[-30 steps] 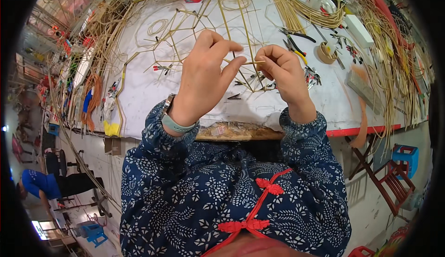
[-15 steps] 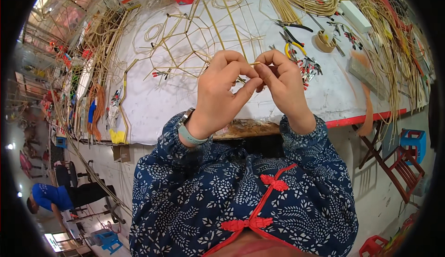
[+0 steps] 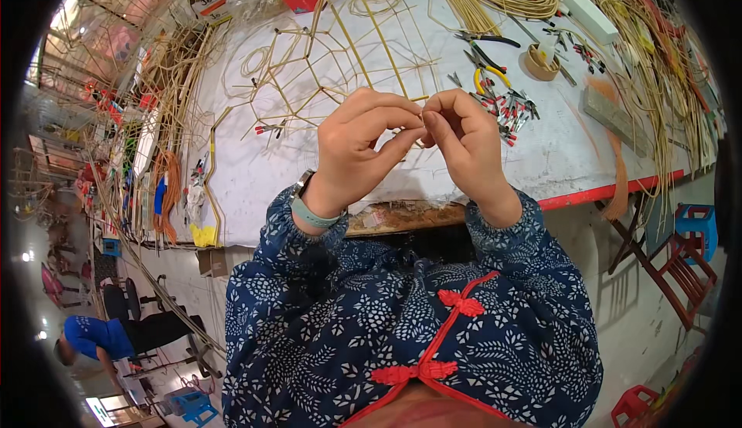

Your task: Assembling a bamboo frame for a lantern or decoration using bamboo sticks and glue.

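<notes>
My left hand (image 3: 362, 140) and my right hand (image 3: 473, 144) meet fingertip to fingertip over the near edge of the white-covered table (image 3: 267, 185). Thumb and forefinger are pinched on each side. Between them is a thin bamboo strip, mostly covered by the fingers, so its shape and length cannot be made out. Just beyond the hands lies an open framework of thin bamboo sticks (image 3: 322, 89), joined in many-sided cells. Its nearest part is hidden behind my left hand.
Right of the hands lie yellow-handled pliers (image 3: 489, 80), black-handled pliers (image 3: 493, 39) and several red-tipped clips (image 3: 512, 115). Farther right are a tape roll (image 3: 539, 65) and a grey block (image 3: 614, 121). Coiled cane (image 3: 553, 12) sits at the back. A person in blue (image 3: 100, 337) is at lower left.
Both hands have shifted slightly, and their fingertips are now closer together. The bamboo strip that showed between them is now mostly covered. The view has tilted slightly.
</notes>
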`<state>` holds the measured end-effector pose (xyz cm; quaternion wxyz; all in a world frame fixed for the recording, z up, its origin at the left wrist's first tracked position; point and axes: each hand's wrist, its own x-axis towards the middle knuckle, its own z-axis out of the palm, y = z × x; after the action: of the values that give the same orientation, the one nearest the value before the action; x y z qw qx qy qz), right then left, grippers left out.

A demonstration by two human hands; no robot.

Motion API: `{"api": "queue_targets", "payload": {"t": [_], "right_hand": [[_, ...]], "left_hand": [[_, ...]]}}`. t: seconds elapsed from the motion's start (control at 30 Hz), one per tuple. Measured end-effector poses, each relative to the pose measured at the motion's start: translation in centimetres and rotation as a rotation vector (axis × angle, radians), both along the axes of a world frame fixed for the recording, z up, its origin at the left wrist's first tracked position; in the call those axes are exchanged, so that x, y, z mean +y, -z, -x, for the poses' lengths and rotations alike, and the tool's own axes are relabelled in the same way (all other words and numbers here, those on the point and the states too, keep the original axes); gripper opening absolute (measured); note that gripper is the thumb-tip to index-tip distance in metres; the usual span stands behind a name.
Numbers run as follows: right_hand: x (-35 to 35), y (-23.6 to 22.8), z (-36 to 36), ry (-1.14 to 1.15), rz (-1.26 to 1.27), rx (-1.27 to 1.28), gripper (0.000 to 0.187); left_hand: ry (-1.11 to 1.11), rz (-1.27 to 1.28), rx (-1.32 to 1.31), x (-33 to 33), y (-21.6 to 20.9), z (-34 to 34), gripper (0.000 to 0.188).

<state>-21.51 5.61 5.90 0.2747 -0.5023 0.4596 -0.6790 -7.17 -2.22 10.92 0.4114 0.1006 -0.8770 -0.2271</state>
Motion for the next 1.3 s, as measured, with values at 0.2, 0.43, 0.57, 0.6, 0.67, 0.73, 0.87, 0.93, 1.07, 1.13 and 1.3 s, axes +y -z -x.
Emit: {"api": "queue_targets", "payload": {"t": [0.2,0.43,0.57,0.6,0.67,0.73,0.87,0.93,1.07,1.13,1.3], "right_hand": [[0.1,0.3,0.0,0.018,0.086,-0.004,0.003],[0.2,0.2,0.6,0.072,0.204,0.213,0.003],[0.3,0.1,-0.4,0.159,0.11,0.132,0.009],[0.2,0.2,-0.5,0.153,0.109,0.133,0.009],[-0.3,0.8,-0.6,0.193,0.113,0.098,0.012],[-0.5,1.0,-0.7,0.209,0.113,0.086,0.013],[-0.6,1.3,-0.6,0.193,0.107,0.159,0.016],[-0.8,1.3,-1.0,0.25,0.195,0.18,0.015],[-1.1,1.5,-0.7,0.374,0.381,0.313,0.013],[-1.1,1.3,-0.6,0.416,0.453,0.377,0.013],[-1.0,1.3,-1.4,0.328,0.321,0.121,0.009]], "left_hand": [[0.031,0.232,0.001,-1.0,-0.2,0.1,0.018],[0.03,0.374,-0.057,-0.7,-0.9,0.4,0.022],[0.001,0.538,-0.081,-0.4,-1.0,0.2,0.021],[-0.032,0.577,-0.098,0.0,-1.3,0.1,0.021],[-0.096,0.653,-0.131,0.5,-1.7,-0.2,0.021],[-0.114,0.596,-0.098,0.5,-1.9,-0.5,0.021],[-0.129,0.379,-0.02,1.4,-1.6,-0.8,0.022],[-0.08,0.176,0.003,2.3,-1.1,-0.5,0.021],[-0.058,0.238,0.083,2.2,0.1,0.7,0.02],[-0.067,0.234,0.099,2.0,0.1,0.5,0.021],[-0.286,0.246,0.088,1.2,-0.1,0.0,0.019]]}}
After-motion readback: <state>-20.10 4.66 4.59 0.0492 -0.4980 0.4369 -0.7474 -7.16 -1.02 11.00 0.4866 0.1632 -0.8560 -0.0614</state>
